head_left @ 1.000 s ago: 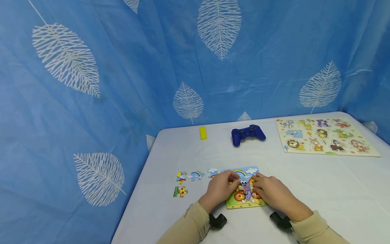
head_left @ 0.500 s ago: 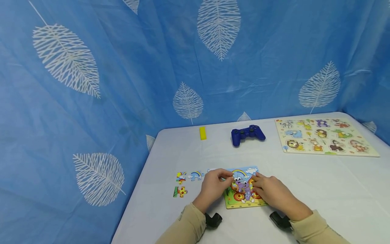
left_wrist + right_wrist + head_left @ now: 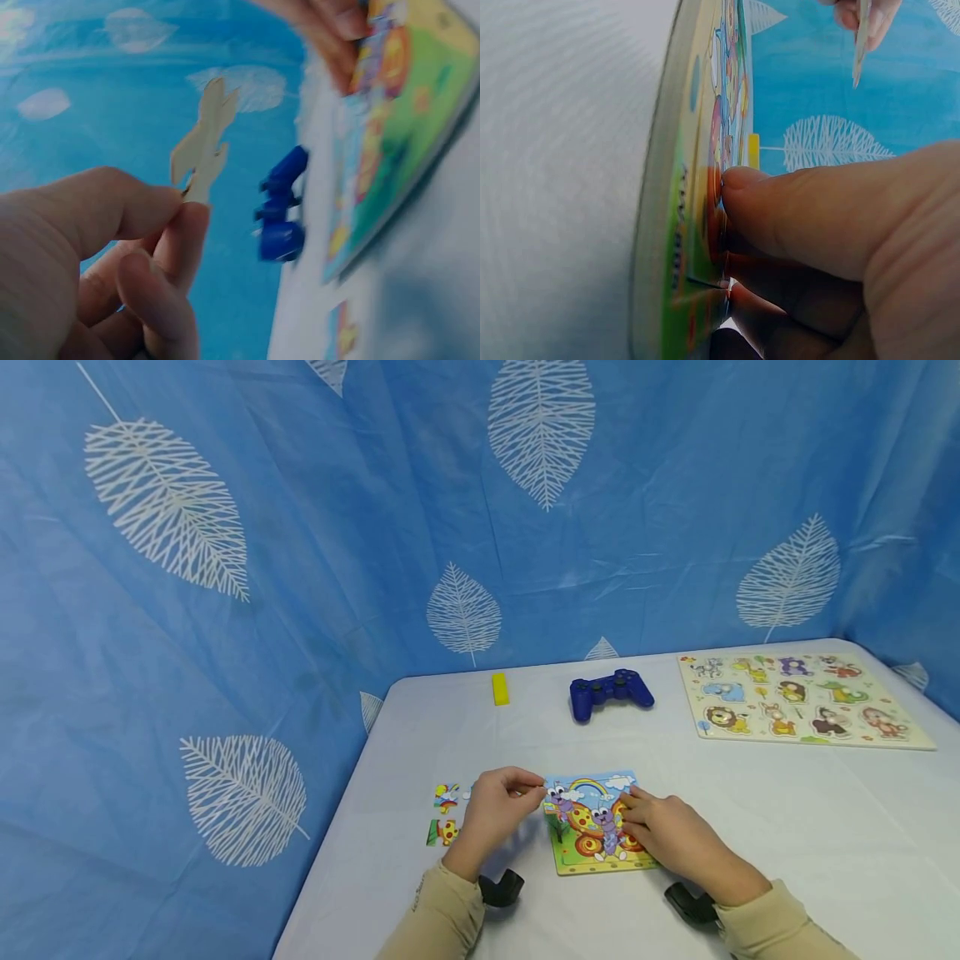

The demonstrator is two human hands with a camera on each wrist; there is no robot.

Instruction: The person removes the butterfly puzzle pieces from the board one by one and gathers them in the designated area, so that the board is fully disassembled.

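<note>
My left hand (image 3: 497,810) pinches a jigsaw piece (image 3: 558,803) between thumb and fingers, above the left edge of the puzzle board (image 3: 577,867). The piece shows a purple cartoon face; its bare wooden back (image 3: 202,142) faces the left wrist camera. The board carries a butterfly picture with a rainbow. My right hand (image 3: 663,828) rests on the board's right side, its thumb (image 3: 742,180) and fingertips touching the picture. Two loose puzzle pieces, one with a rainbow bit (image 3: 446,795) and one with a spotted wing (image 3: 441,832), lie left of my left hand.
A blue game controller (image 3: 611,693) lies behind the board, with a yellow block (image 3: 500,688) to its left. At the back right is an animal puzzle board (image 3: 798,702). A blue leaf-patterned curtain (image 3: 375,527) hangs behind the white table (image 3: 360,877).
My left hand has moved left from over the middle of the board to its left edge, carrying the jigsaw piece. More of the butterfly picture shows. My right hand has stayed put.
</note>
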